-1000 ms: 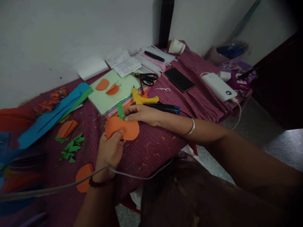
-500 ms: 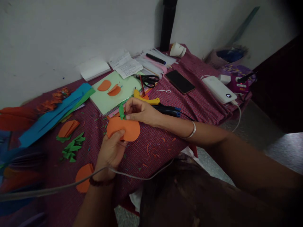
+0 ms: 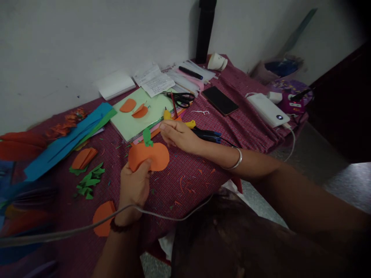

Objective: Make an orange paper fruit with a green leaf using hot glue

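Note:
My left hand (image 3: 133, 186) is closed on the lower edge of an orange paper cut-out (image 3: 152, 156) shaped like a pumpkin. It holds the cut-out just above the maroon checked tablecloth (image 3: 191, 181). A small green paper stem (image 3: 147, 137) sticks up from the cut-out's top. My right hand (image 3: 179, 136) hovers just right of the stem with its fingers loosely stretched and nothing in them. It lies over the yellow glue gun (image 3: 169, 115), whose dark cord runs off to the right.
Black scissors (image 3: 182, 97), a phone (image 3: 219, 100) and a white power bank (image 3: 268, 109) lie further back. A pale green sheet (image 3: 131, 121) carries orange pieces. Blue paper strips (image 3: 66, 139), green scraps (image 3: 88, 179), an orange disc (image 3: 101, 218) and a grey cable (image 3: 171, 217) surround my hands.
My right hand has let go of the green stem and drawn back to the right, toward the glue gun. The stem now stands on the orange cut-out, which my left hand still holds.

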Demonstrator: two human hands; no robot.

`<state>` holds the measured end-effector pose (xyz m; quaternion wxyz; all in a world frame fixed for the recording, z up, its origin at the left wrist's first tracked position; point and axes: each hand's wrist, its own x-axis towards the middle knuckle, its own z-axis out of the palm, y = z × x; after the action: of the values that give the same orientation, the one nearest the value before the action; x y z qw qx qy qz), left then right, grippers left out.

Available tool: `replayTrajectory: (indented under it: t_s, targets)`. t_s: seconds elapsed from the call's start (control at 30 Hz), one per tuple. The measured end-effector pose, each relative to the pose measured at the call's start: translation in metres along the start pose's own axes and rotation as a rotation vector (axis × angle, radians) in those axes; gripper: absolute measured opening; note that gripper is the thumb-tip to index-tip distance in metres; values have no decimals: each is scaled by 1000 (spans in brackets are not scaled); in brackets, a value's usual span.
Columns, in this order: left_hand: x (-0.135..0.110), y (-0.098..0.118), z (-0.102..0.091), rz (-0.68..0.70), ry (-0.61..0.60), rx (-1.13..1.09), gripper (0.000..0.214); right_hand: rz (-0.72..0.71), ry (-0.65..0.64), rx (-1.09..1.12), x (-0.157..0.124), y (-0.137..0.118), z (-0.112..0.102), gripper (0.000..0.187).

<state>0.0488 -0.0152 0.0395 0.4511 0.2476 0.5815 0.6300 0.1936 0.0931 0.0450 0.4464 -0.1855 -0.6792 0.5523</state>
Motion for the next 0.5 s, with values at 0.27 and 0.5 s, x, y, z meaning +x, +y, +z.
replayTrajectory:
  t_s: [0.27, 0.5]
  targets:
    - [1, 1, 0, 2, -1, -15, 29, -32, -43, 8, 4, 8, -5, 27]
    - [1, -4, -6, -19, -66, 86, 26, 85, -120, 143, 6, 11, -6, 39]
